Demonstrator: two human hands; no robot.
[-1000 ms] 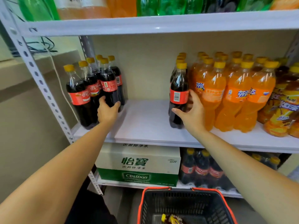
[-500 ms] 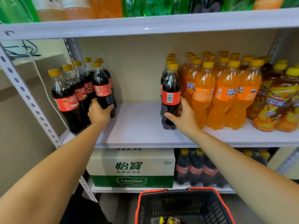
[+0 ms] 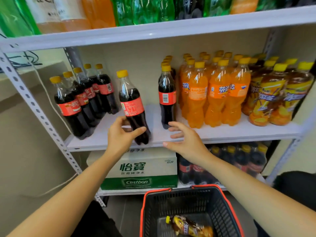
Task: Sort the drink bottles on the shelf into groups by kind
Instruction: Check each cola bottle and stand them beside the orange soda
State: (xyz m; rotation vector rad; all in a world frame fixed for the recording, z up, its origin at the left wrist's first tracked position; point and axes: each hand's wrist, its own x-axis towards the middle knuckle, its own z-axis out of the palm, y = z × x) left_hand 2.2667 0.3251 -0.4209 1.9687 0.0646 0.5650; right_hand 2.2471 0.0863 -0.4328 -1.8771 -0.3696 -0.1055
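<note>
Clear, glossy plastic for the tilted cola bottle, with bright glints on the shoulder, a shiny red film label and a smooth yellow plastic cap. Same clear glossy plastic for the cola bottles at left, the orange soda bottles and the iced tea bottles, with shiny printed film wraps on the latter. Smooth white shelf board, faintly sheened. Painted grey-white metal upright, punched with holes, satin finish. Matt printed cardboard for the water carton. Black plastic shopping basket, perforated walls, dull finish, red plastic rim. Matt beige wall behind. Glossy green and orange plastic on the large bottles above.
</note>
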